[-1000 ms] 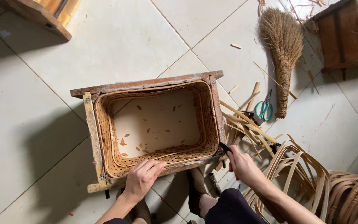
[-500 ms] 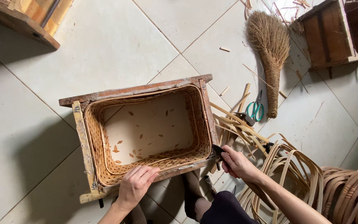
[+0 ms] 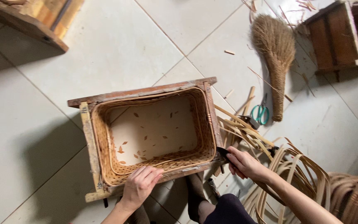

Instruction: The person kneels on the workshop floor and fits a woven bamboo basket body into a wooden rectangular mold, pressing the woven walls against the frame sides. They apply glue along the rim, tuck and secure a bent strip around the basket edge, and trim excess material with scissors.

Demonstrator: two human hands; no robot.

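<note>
Head view, looking straight down past the knees. Biggest to smallest:

Pale tiled floor (image 3: 137,37) all around, stretching well beyond the fingertips on every side.

Then the wooden frame (image 3: 141,92), boxy and open-topped, lying directly ahead of both hands. Looks like a mould, with the woven basket (image 3: 100,137) snug inside it, probably so the weave keeps its square shape. Near rim right under the left fingers, far rim well apart from them.

Loose cane strips (image 3: 295,174) heaped just to the right of the right fingers and curling round behind the wrist. Guessing kept there to be within easy grab.

Another wooden box (image 3: 332,41) far off beyond the right fingers, out of the way.

Straw broom (image 3: 276,54) lying flat, well ahead of the right fingers, handle end pointing back toward them.

Left hand (image 3: 139,186) palm down on the near rim of the basket, fingers (image 3: 152,174) spread apart and laid flat across the weave, gripping nothing. Seems like a steadying press to stop the frame from shifting.

Right hand (image 3: 245,164) at the near right corner of the frame, fingers curled together and clamped on a dark tool (image 3: 222,151), tip poking at the corner just past the knuckles. Can't tell what kind of tool, too small.

Green-handled scissors (image 3: 261,113) on the tiles a bit ahead of the right fingers, beside the broom handle, parked near but not in hand.
</note>
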